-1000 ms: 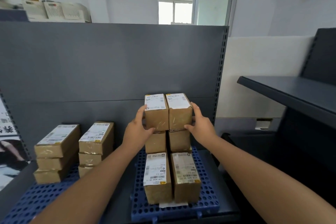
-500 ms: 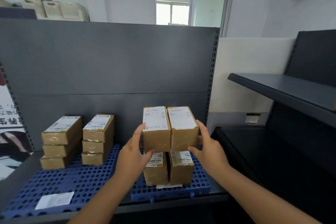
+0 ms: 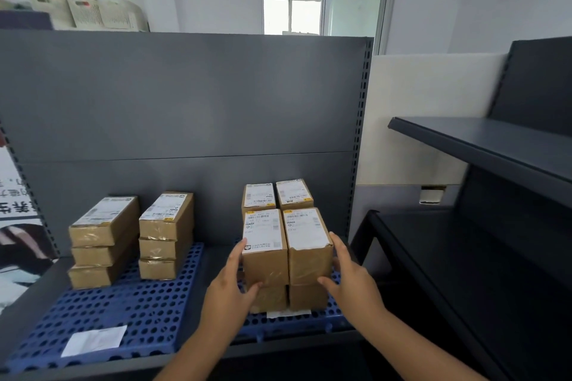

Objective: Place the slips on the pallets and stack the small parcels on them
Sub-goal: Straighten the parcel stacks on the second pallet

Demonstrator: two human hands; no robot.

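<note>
Two brown small parcels (image 3: 286, 246) with white labels sit side by side on top of two lower parcels (image 3: 306, 295) at the front of the right blue pallet (image 3: 309, 323). My left hand (image 3: 230, 291) presses the pair's left side and my right hand (image 3: 349, 281) presses its right side. Behind them stands another pair of stacked parcels (image 3: 277, 195). A white slip (image 3: 288, 313) pokes out from under the front parcels. On the left blue pallet (image 3: 130, 309) lie a second slip (image 3: 94, 340) and two stacks of three parcels (image 3: 103, 241) (image 3: 165, 235).
The pallets rest on a grey shelf with a tall grey back panel (image 3: 185, 102). To the right, dark shelves (image 3: 495, 148) jut out at chest height and lower down. A poster (image 3: 15, 226) borders the left edge.
Both hands took the top pair of parcels off the back stack, brought it forward and down, and it now sits on the front pair. The view pulled back, showing the left pallet's slip.
</note>
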